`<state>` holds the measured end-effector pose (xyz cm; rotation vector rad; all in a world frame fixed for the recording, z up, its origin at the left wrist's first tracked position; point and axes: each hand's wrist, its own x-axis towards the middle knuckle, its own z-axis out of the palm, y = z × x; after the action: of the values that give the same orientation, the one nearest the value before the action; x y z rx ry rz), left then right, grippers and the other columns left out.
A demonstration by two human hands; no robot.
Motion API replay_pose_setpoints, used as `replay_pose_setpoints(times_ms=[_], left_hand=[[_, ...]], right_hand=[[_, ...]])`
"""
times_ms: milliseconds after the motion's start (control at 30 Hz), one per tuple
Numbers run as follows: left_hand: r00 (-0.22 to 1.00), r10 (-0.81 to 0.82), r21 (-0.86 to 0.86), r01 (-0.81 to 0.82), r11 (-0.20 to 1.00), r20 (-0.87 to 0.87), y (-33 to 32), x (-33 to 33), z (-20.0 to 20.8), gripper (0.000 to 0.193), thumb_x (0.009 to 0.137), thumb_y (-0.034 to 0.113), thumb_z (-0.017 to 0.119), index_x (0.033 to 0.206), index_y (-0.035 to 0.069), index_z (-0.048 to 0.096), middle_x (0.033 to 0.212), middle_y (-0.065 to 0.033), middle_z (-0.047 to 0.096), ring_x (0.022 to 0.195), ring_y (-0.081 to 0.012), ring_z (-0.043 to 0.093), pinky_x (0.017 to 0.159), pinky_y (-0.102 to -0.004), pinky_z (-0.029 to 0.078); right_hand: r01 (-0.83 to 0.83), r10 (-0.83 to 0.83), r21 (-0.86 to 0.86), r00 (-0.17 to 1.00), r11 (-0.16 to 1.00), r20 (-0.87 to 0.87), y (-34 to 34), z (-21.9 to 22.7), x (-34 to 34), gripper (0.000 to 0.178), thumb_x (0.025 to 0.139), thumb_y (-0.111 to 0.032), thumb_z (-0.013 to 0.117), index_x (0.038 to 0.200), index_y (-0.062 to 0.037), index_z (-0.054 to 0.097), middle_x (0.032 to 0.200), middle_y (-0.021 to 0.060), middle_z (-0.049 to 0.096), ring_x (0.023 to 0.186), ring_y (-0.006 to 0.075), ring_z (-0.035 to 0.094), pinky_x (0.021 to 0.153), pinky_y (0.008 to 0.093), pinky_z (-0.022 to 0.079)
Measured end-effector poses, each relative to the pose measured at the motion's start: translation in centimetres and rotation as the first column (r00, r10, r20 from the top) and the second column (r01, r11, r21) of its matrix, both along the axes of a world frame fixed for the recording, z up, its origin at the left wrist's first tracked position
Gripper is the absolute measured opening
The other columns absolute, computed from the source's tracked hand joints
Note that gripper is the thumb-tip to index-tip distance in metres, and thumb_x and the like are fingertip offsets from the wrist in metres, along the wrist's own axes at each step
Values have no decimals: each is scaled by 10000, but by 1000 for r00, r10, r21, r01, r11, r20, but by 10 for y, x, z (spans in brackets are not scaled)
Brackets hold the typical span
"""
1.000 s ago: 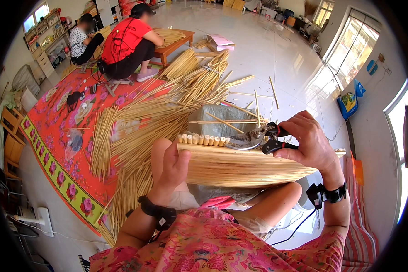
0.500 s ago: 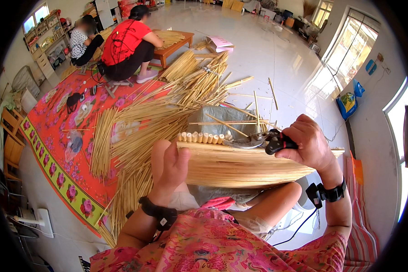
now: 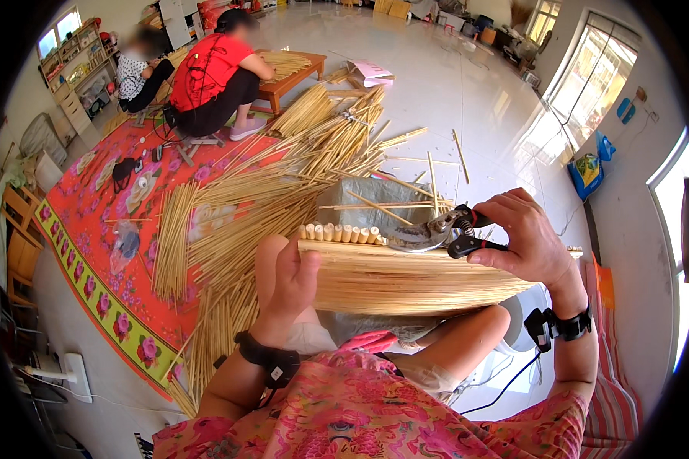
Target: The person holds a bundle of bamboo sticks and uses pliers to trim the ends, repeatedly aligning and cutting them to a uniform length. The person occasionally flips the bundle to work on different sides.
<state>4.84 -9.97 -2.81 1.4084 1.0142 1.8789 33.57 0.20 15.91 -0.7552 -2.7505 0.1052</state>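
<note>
A thick panel of pale reed stalks [image 3: 413, 281] lies across my lap. Its left end is gripped by my left hand [image 3: 287, 279], with the thumb on the near side. Short, cleanly cut stubs [image 3: 337, 233] stand in a row along the far edge, near that hand. In my right hand [image 3: 524, 233] is a pair of pruning shears [image 3: 452, 231] with black-and-red handles spread apart. Their curved metal blades rest at the far edge, just right of the stubs; what lies between the blades is hard to make out.
Beyond the panel, loose stalks lie on a grey-covered block [image 3: 360, 200]. Heaps of long stalks [image 3: 237, 222] spread over a red floral mat [image 3: 130, 252] at left. Two people crouch at the far left by a low wooden table [image 3: 295, 80]. A blue bag [image 3: 587, 176] stands by the right wall.
The shears' handles have spread apart as the fingers of my right hand loosened. The blades have shifted slightly right. My left hand and the panel stay in place.
</note>
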Motion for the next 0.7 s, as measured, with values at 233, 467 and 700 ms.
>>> replay_pose_setpoints(times_ms=[233,467,700], left_hand=[[1000,-10,6,10,1000,-3,0,1,5,453,962,378,513,1182,-19,513,1074,-52,594,976,-113,535,867,-260,428],[1000,-17,-2,17,1000,4,0,1,6,475,956,397,520,1183,-20,514,1076,-55,595,977,-112,536,868,-261,429],[997,2,-11,-3,1000,-82,-1,-3,7,461,956,382,522,1184,-18,514,1074,-53,595,972,-105,531,859,-260,429]], right_hand=[[-7,6,41,1000,999,18,-6,5,-10,540,720,-501,720,938,-16,627,798,127,605,774,313,562,804,372,401],[-5,3,40,999,999,41,-7,4,-15,541,719,-502,722,934,-13,635,750,139,577,750,319,551,798,370,402],[-13,11,29,998,999,54,-4,6,-15,550,715,-499,729,940,-5,638,741,144,570,754,319,541,801,371,403]])
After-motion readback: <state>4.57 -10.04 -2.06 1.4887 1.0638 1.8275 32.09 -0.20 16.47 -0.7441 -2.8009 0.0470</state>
